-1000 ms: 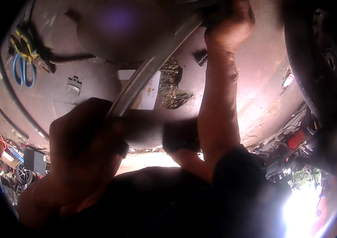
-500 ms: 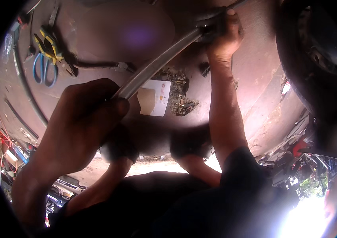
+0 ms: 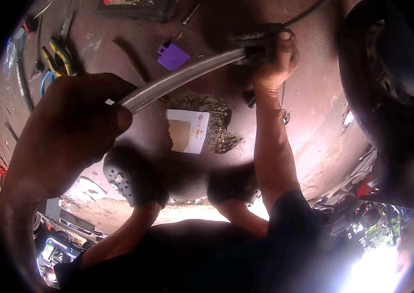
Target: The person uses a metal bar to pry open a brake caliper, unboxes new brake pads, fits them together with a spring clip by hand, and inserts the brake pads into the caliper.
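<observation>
A curved grey strip (image 3: 182, 78) is held taut — left hand (image 3: 70, 132) clamped on one end, right hand (image 3: 272, 56) on the other, above the white card (image 3: 187, 131). Stretching step judged underway; a steady grip needed next.

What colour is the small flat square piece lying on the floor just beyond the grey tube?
Purple; it shows clearly in the head view.

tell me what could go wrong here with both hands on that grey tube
The left hand grips only the tube's very end, so it might slip free if pulled. The right hand clamps where the tube meets a dark fitting, and fingers could get pinched there. Pliers and debris lie on the floor near the feet, a possible tripping hazard.
</observation>
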Demonstrator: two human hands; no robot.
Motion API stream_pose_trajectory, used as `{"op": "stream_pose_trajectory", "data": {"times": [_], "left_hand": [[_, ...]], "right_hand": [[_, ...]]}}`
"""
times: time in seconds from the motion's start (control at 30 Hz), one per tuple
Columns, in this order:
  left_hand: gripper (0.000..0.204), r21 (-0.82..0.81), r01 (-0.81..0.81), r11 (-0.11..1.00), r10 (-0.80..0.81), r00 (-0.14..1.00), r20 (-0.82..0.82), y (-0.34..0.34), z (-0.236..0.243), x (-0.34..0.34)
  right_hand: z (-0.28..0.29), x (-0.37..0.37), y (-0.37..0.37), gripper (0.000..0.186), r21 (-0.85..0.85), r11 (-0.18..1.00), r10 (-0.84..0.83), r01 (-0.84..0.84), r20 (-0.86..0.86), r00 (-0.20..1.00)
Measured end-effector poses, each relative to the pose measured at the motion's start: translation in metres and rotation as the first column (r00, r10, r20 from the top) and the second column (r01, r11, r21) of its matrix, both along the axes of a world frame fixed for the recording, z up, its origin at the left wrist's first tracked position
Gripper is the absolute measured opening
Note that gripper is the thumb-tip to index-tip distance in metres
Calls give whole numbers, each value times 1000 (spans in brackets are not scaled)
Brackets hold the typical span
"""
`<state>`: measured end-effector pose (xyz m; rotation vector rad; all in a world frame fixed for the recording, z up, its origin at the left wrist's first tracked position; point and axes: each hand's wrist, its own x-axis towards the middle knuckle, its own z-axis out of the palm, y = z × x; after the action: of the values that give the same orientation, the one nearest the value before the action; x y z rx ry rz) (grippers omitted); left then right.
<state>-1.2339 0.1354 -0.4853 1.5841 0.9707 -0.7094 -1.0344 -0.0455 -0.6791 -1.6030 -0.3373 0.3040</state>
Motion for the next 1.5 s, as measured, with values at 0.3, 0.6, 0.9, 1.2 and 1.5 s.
{"op": "stream_pose_trajectory", "data": {"times": [0.3, 0.6, 0.9, 1.2, 1.5], "left_hand": [[31, 50, -87, 995, 87, 996, -14, -4, -4, 1], [17, -79, -71, 994, 78, 992, 97, 12, -9, 0], [14, -102, 9, 995, -9, 1000, 4, 23, -33, 13], [13, -20, 309, 951, -306, 947, 97, 41, -22, 15], [23, 46, 284, 958, -286, 917, 278, 12, -11, 12]], "right_hand": [[0, 5, 2, 37, 35, 999, -13, 10, 97, 995], [-25, 23, -1, 19, -47, 987, 149, -152, 618, 772], [-8, 29, -20, 31, 116, 979, 195, -169, -271, 943], [-21, 23, -24, 31, -81, 986, 158, -146, 178, 971], [31, 15, -13, 46, -264, 945, 222, -193, 87, 971]]}}
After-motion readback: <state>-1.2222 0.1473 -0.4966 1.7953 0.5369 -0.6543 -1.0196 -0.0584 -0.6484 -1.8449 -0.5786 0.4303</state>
